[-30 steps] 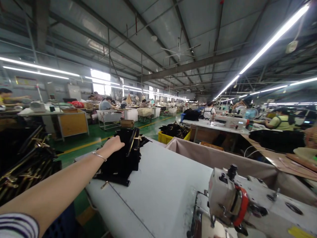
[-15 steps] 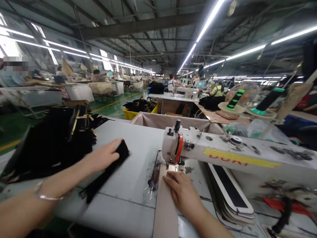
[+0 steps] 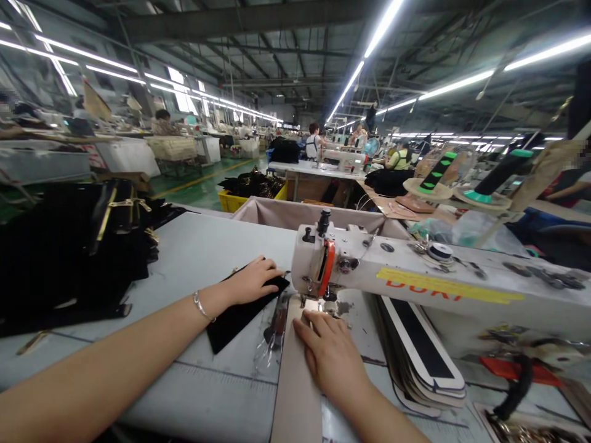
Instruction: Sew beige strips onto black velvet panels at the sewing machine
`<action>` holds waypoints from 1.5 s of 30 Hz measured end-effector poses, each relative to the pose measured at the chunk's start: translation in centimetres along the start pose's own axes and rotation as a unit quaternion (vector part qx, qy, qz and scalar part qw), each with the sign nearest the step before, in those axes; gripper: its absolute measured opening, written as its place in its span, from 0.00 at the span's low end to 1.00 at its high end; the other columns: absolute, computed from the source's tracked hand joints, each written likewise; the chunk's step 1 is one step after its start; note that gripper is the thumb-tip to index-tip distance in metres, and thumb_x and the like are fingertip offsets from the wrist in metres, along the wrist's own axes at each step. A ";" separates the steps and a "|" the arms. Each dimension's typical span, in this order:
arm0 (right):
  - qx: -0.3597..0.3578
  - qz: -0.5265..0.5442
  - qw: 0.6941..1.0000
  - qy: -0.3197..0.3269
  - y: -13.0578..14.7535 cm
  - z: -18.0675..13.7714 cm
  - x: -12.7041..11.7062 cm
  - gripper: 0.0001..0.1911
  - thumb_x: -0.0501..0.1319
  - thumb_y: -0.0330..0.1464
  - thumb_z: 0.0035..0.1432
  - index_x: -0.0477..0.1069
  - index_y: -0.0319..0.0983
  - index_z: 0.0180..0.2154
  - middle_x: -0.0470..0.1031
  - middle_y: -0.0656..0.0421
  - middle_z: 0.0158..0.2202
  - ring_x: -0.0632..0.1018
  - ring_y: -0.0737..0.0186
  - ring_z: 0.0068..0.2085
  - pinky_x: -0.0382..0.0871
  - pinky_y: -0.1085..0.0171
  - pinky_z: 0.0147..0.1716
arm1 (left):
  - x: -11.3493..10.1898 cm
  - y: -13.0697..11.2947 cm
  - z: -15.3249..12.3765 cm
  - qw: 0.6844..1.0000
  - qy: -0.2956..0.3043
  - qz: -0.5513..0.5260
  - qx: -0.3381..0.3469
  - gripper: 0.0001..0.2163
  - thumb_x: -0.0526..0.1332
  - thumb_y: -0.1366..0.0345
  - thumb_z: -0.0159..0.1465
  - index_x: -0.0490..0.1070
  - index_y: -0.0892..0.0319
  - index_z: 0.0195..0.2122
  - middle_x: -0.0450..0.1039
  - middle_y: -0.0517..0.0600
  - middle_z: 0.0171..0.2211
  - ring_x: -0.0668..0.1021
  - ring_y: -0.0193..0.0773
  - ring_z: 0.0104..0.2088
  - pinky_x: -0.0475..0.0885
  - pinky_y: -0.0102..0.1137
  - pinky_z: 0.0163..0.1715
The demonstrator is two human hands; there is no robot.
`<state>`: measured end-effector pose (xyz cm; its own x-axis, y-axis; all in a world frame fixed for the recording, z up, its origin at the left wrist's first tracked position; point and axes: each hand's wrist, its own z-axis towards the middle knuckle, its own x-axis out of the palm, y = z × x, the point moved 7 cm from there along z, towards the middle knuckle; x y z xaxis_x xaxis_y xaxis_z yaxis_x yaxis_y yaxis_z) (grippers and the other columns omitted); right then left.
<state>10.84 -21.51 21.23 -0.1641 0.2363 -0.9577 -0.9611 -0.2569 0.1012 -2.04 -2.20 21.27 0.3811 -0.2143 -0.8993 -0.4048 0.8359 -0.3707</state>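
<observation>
A white sewing machine (image 3: 341, 258) stands on the pale work table. Under its needle area runs a long beige strip (image 3: 295, 381), which reaches toward me. My right hand (image 3: 330, 351) lies on the strip just in front of the presser foot, fingers stretched out and pressing down. Left of the machine head, my left hand (image 3: 253, 281) holds a flat black fabric piece (image 3: 240, 320) near its far end, low over the table top. The fingers point right toward the machine; their undersides are hidden.
A large heap of black pieces (image 3: 69, 252) with gold-coloured trim covers the table's left side. Stacked rounded panels (image 3: 422, 351) lie under the machine arm. Behind the table stand a fabric-lined bin (image 3: 295, 212) and a yellow crate (image 3: 231, 200). Thread cones (image 3: 436, 172) are at right; other people work farther back.
My left hand has carried the black fabric piece rightward, close to the machine head. My right hand stays on the beige strip. The view has shifted slightly.
</observation>
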 end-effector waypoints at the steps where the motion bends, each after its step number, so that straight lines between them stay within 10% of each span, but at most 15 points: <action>1: 0.002 -0.004 1.000 0.001 0.0 0.0 0.1 0.25 0.57 0.27 0.64 0.64 0.49 0.61 0.67 0.57 0.62 0.67 0.51 0.60 0.61 0.51 0.55 | 0.0 -0.1 -0.3 1.000 0.000 0.002 -0.002 0.14 0.63 0.58 0.64 0.72 0.57 0.48 0.72 0.54 0.49 0.71 0.50 0.53 0.54 0.49 0.64; 9: 0.008 -0.021 1.000 -0.002 0.4 0.1 0.1 0.24 0.56 0.29 0.65 0.63 0.47 0.61 0.68 0.56 0.62 0.68 0.50 0.59 0.61 0.51 0.53 | -0.5 -2.8 -5.0 0.995 -0.005 -0.085 -0.060 0.11 0.51 0.60 0.71 0.69 0.59 0.41 0.71 0.51 0.40 0.74 0.42 0.42 0.68 0.36 0.46; 23: 0.021 -0.001 1.000 -0.012 -0.2 0.0 0.2 0.30 0.53 0.24 0.60 0.59 0.37 0.64 0.68 0.52 0.61 0.69 0.50 0.56 0.61 0.51 0.54 | 3.4 -6.6 -0.3 0.973 -0.002 -0.174 -0.149 0.04 0.61 0.68 0.59 0.75 0.59 0.29 0.77 0.48 0.27 0.77 0.38 0.28 0.64 0.28 0.29; 45: 0.025 -0.007 1.000 -0.017 -0.4 0.0 -0.1 0.28 0.53 0.25 0.63 0.59 0.36 0.64 0.67 0.50 0.61 0.69 0.49 0.55 0.65 0.50 0.53 | 2.4 -8.5 -0.3 0.984 -0.075 -0.102 -0.121 0.06 0.58 0.73 0.64 0.75 0.61 0.36 0.78 0.55 0.38 0.79 0.47 0.42 0.72 0.37 0.44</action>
<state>11.19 -21.42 21.25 -0.1580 0.2722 -0.9492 -0.9729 -0.2073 0.1025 2.11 -9.97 22.16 0.5866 -0.2736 -0.7622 -0.4861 0.6339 -0.6016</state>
